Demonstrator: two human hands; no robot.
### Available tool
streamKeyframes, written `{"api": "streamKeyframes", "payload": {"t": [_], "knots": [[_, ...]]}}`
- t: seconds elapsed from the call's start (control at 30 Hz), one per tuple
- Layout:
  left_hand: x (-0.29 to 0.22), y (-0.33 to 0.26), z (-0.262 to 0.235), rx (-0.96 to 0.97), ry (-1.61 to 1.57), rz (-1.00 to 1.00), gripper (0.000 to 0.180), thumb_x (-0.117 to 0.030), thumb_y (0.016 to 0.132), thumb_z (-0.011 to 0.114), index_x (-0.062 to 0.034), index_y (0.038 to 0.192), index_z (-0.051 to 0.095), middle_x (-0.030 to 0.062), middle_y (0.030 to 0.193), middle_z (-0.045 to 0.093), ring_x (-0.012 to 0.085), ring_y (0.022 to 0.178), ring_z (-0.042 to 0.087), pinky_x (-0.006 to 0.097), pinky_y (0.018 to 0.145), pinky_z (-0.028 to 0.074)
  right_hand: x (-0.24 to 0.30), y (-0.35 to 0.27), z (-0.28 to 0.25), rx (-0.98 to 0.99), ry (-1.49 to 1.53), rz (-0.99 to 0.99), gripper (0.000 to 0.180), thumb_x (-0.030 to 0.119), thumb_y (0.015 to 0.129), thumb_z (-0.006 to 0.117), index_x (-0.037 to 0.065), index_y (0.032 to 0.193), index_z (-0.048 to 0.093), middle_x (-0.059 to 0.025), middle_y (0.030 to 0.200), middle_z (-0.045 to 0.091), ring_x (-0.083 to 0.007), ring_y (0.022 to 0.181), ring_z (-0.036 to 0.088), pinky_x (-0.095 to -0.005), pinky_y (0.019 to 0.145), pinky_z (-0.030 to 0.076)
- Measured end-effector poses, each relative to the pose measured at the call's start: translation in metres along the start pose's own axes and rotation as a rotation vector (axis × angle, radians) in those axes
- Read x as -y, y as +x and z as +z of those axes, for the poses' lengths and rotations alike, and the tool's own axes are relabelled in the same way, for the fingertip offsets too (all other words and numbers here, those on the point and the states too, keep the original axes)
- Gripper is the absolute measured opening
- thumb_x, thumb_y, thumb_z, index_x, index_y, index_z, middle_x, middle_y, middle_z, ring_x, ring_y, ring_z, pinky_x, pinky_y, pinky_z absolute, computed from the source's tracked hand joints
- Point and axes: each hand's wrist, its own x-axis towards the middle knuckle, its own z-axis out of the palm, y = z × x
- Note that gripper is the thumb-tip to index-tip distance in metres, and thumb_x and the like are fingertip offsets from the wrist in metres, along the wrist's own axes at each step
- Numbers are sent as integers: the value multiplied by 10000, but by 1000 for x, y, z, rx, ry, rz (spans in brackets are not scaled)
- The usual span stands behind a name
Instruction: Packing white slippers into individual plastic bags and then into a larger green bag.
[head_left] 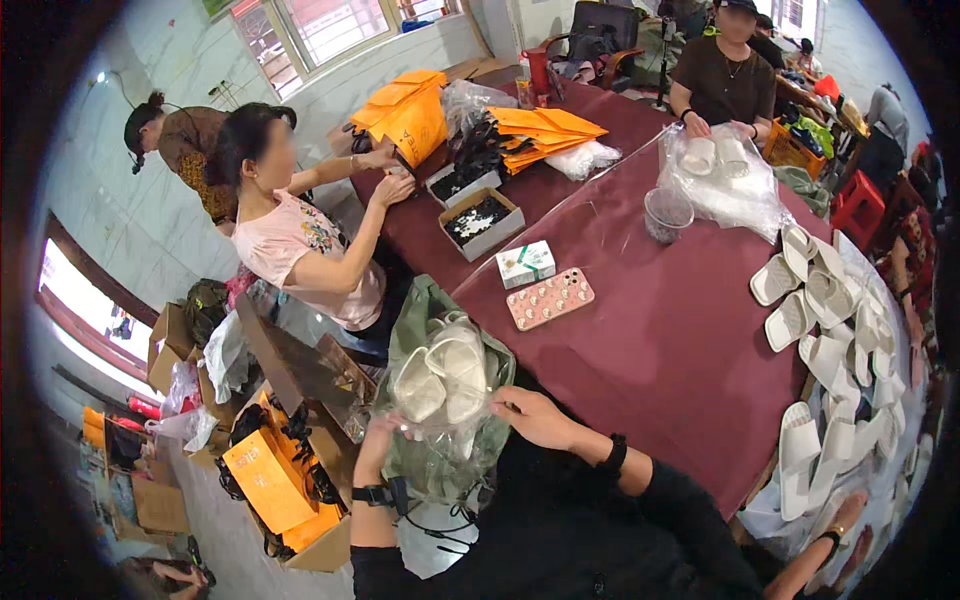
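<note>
I hold a clear plastic bag [447, 385] with white slippers inside, close to my chest at the near-left corner of the maroon table [660, 340]. My left hand [377, 440] grips the bag's lower left side. My right hand [530, 412] pinches its right edge. A green sack [420, 310] lies behind and under the bag. A pink phone case [550, 298] and a small white-green box [526, 263] lie on the table beyond.
Several white slippers [830, 330] are spread along the table's right side. Two open boxes of dark items [480, 222], orange bags [545, 130] and a plastic cup [667, 213] stand farther back. A person in pink [300, 250] works at left, another person in brown [722, 80] at the far end. An orange-bag carton [280, 480] sits on the floor.
</note>
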Motion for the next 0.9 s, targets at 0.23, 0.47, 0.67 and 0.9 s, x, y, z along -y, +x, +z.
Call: {"api": "streamKeyframes", "payload": {"t": [0.23, 0.47, 0.67, 0.9], "knots": [[32, 35, -8, 538, 742, 75, 250, -197, 824, 503, -2, 930, 621, 129, 892, 630, 218, 850, 570, 313, 771, 435, -14, -9, 0, 47, -118, -3, 175, 202, 880, 468, 34, 924, 493, -140, 934, 517, -346, 818, 531, -400, 703, 433], [11, 25, -30, -155, 1188, -491, 534, -438, 726, 621, -1, 1029, 577, 170, 1024, 597, 314, 916, 582, 390, 791, 455, -22, -30, -11, -35, -123, 12, 167, 173, 868, 486, 29, 951, 500, -127, 995, 535, -346, 858, 542, -380, 723, 445], [53, 15, -21, -412, 1100, -567, 554, -413, 782, 566, 61, 1064, 513, 234, 1032, 569, 366, 937, 563, 424, 786, 462, -10, -32, 1, 25, -108, -10, 159, 163, 864, 491, 32, 953, 503, -134, 1002, 539, -350, 858, 545, -386, 709, 451], [-14, 3, -1, -1017, 957, 104, 229, -198, 880, 474, 22, 831, 514, 218, 759, 584, 419, 713, 550, 470, 611, 425, -15, -31, 3, 24, -157, 43, 189, 192, 872, 485, 21, 951, 502, -145, 1025, 538, -353, 858, 555, -389, 712, 460]]}}
